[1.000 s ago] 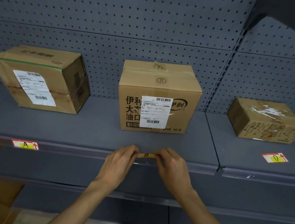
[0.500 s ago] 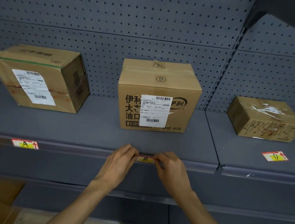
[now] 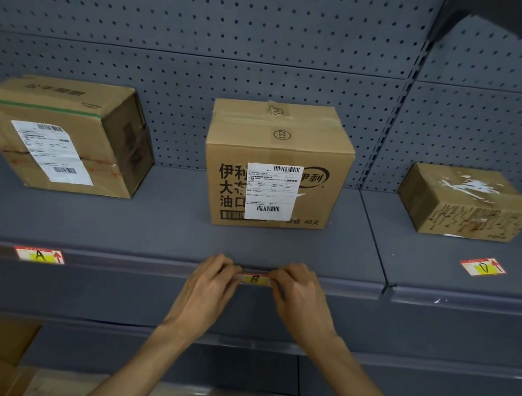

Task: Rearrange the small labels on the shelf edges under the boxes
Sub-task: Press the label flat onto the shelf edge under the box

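Lowered from tilted to flat against the shelf edge [image 3: 152, 262] at centre frame, label B [image 3: 255, 279] looks nearly seated, my left hand [image 3: 211, 279] and right hand [image 3: 297, 292] pinching its ends.

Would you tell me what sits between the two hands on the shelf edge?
In the head view, the B label lies between the left hand and right hand, each pinching one end.

Three boxes on the shelf [image 3: 157, 232], backs toward the pegboard [image 3: 211, 34]: left box [image 3: 56, 132], middle box [image 3: 275, 165], right box [image 3: 465, 204] past the shelf joint. Label A [image 3: 39, 255] sits on the front edge below the left box. Label B [image 3: 255, 279] sits on the edge below the middle box, between my left hand [image 3: 211, 282] and right hand [image 3: 298, 294], both touching its ends. Label D [image 3: 482, 268] lies on the shelf top before the right box.
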`<state>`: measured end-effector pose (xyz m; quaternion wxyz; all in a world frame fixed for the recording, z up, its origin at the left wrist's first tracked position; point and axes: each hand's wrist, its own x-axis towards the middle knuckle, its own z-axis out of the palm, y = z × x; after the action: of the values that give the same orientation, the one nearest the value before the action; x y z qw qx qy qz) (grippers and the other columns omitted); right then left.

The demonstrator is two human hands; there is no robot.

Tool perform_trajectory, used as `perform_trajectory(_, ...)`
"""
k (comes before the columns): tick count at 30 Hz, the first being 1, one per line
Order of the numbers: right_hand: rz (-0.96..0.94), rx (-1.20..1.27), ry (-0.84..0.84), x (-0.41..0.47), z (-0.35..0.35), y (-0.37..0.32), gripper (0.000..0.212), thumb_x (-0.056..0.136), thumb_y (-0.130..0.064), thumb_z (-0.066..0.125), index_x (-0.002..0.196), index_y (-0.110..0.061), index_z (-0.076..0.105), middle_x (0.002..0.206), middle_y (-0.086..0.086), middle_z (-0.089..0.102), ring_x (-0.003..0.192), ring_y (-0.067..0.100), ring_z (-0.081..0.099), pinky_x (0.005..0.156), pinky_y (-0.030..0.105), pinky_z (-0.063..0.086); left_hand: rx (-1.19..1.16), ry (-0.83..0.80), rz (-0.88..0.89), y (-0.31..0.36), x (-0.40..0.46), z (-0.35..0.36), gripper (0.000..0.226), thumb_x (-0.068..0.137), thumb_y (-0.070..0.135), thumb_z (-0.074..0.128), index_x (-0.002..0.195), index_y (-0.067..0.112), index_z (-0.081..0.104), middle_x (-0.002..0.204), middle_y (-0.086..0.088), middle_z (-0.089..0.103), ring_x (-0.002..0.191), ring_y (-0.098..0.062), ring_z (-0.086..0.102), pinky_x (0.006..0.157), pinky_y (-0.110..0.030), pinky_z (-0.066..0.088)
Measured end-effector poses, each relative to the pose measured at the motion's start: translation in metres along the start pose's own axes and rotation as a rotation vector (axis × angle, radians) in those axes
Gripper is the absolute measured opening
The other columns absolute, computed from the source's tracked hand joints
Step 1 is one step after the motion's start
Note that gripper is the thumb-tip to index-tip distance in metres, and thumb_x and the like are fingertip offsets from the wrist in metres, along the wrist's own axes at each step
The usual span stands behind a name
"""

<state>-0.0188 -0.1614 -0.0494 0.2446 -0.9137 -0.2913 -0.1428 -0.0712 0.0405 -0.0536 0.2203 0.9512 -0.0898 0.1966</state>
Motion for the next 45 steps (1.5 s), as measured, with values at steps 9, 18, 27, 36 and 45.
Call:
perform_trajectory(9,0.034,-0.074,-0.001,-0.002,-0.001,-0.006,0.010,0.085,-0.004,0.073,0.090,-0.013,0.072,0.090,0.004,0.065,0.078,0.025,0.056,0.065,0.036,0.044,0.006,0.009,0.022,-0.004,-0.005,0.000,0.022,0.093,0.014,0.069,0.114,0.009,0.069,0.108,-0.004,0.060,0.091,-0.019,0.061,0.079,-0.037,0.055)
perform_trajectory(18,0.102,-0.115,-0.048,-0.007,-0.006,-0.014,0.025,0.083,0.000,0.069,0.104,-0.013,0.073,0.099,0.005,0.066,0.086,0.028,0.057,0.073,0.038,0.047,0.026,0.009,0.023,-0.008,-0.010,0.003,0.029,0.085,0.006,0.076,0.113,0.007,0.071,0.108,-0.008,0.063,0.092,-0.025,0.063,0.078,-0.040,0.056)
perform_trajectory(27,0.158,-0.145,-0.057,-0.016,-0.016,-0.024,0.027,0.082,-0.003,0.066,0.106,-0.015,0.071,0.101,0.005,0.066,0.091,0.029,0.058,0.081,0.042,0.050,-0.011,0.014,0.035,-0.009,-0.010,-0.001,0.022,0.090,0.015,0.072,0.112,0.013,0.068,0.109,-0.001,0.058,0.095,-0.020,0.059,0.081,-0.037,0.053)
perform_trajectory(36,0.246,-0.170,-0.037,-0.045,-0.042,-0.015,0.032,0.083,-0.016,0.070,0.115,-0.021,0.068,0.107,0.001,0.067,0.098,0.027,0.060,0.082,0.039,0.050,-0.096,0.041,0.053,0.026,-0.013,0.005,0.005,0.096,0.020,0.063,0.098,0.016,0.066,0.097,0.004,0.059,0.087,-0.015,0.054,0.073,-0.033,0.049)
perform_trajectory(45,0.288,-0.170,-0.004,-0.092,-0.089,0.027,0.025,0.085,-0.027,0.071,0.110,-0.024,0.068,0.105,-0.003,0.068,0.097,0.024,0.061,0.077,0.039,0.050,-0.153,0.050,0.032,0.094,-0.017,0.033,0.016,0.098,0.029,0.058,0.084,0.023,0.060,0.085,0.012,0.053,0.083,-0.007,0.051,0.078,-0.020,0.039)
